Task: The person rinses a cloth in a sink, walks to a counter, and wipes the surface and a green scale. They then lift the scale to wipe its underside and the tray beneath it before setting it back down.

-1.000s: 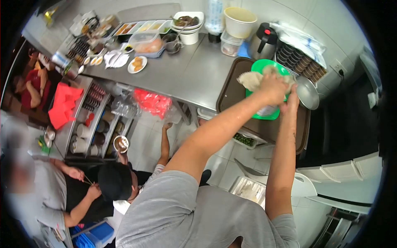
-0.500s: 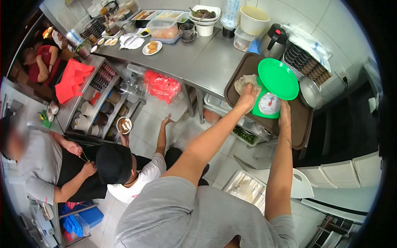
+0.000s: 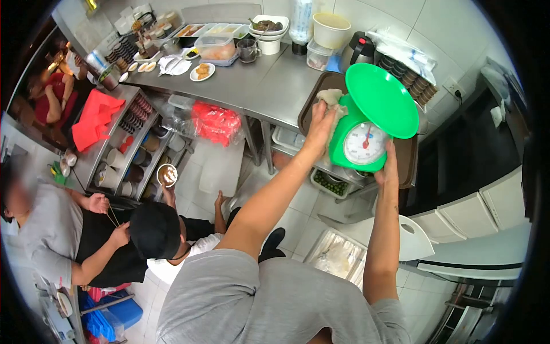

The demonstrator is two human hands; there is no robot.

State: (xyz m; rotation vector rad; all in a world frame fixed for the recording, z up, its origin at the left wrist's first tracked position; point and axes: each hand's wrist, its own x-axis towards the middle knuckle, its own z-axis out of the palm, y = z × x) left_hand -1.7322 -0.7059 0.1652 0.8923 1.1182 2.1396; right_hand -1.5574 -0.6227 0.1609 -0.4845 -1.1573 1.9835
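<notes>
The green scale (image 3: 358, 135) is tipped up off its base, dial (image 3: 365, 143) facing the camera and round pan (image 3: 381, 98) slanting up and to the right, so its tall axis leans away from the person towards the back wall. It sits over the brown tray (image 3: 310, 117) at the near right edge of the steel surface (image 3: 269, 86), held between both hands. The left hand (image 3: 319, 125) is on the scale's left flank, fingers laid together and flat, pressing a pale cloth (image 3: 332, 98) against the green body; the cloth bunches up just above the hand, under the pan's rim. The right hand (image 3: 389, 169) is at the lower right corner of the base, closed about it from below and propping the tilt; its fingertips are hidden behind the body. Both hands touch the scale, the left higher and farther in, the right nearer the surface's front edge. Beyond the tray, along the back edge, stand a dark flask (image 3: 358, 49), a cream tub (image 3: 331, 28) and rows of stacked cups (image 3: 423, 86), close behind the pan. Left of the tray the steel is bare up to a small plate of snacks (image 3: 201, 71). Below the front edge, on the floor, a person in a black cap (image 3: 154, 229) crouches close beside the left arm.
</notes>
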